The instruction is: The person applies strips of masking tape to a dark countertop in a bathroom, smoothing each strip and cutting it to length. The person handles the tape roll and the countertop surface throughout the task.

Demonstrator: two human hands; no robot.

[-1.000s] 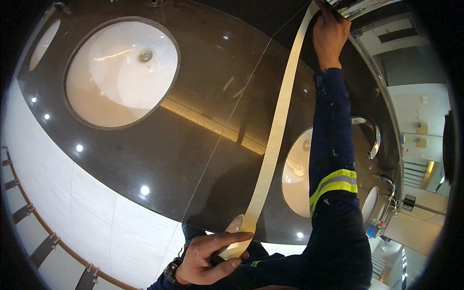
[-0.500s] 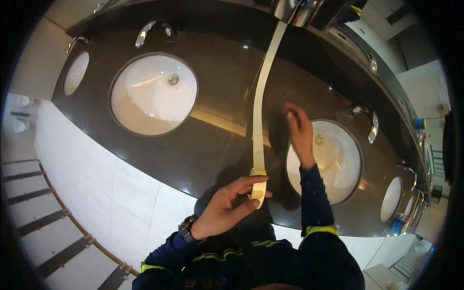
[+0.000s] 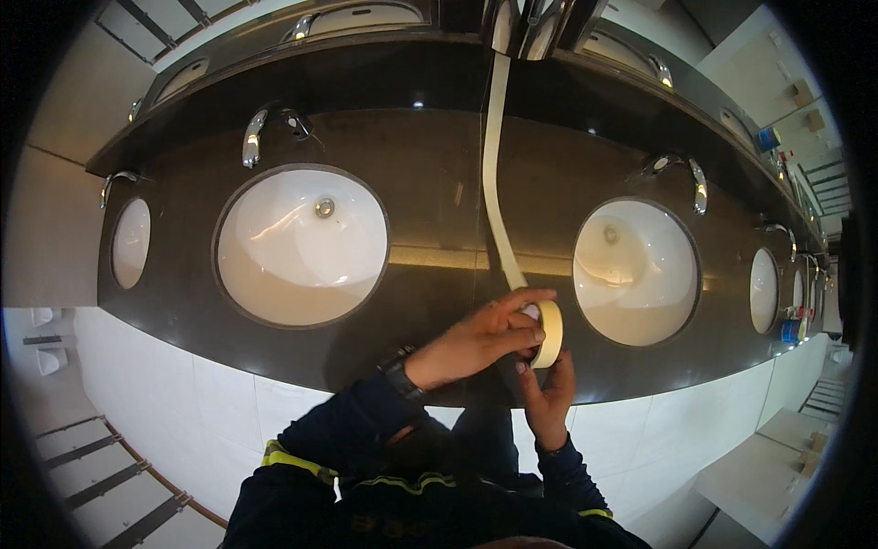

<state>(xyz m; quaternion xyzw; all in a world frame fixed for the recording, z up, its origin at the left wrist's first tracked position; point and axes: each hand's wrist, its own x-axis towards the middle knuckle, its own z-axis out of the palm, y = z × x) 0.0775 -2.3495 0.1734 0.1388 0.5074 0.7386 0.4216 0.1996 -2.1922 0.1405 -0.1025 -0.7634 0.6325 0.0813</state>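
A roll of pale yellow masking tape (image 3: 550,335) is gripped between the thumb and fingers of my left hand (image 3: 480,340), over the front part of the dark countertop. From the roll a long strip of tape (image 3: 492,174) runs away to the chrome fixture at the back, bending near my hand. How much of it touches the counter I cannot tell. Just below the roll is my right hand (image 3: 551,404), its thumb and fingers apart on either side of the roll's lower edge. Whether they touch the roll is unclear.
White oval basins are set into the dark countertop (image 3: 430,320): a left basin (image 3: 297,265), a right basin (image 3: 636,293) and smaller-looking ones toward both ends. Chrome faucets (image 3: 253,137) stand behind them. A mirror (image 3: 366,18) lines the back. A blue can (image 3: 790,330) stands far right.
My left hand has carried the tape roll rightward and slightly up in the picture, turning it. My right hand has come from above the right basin down to beside the roll. The view has shifted.
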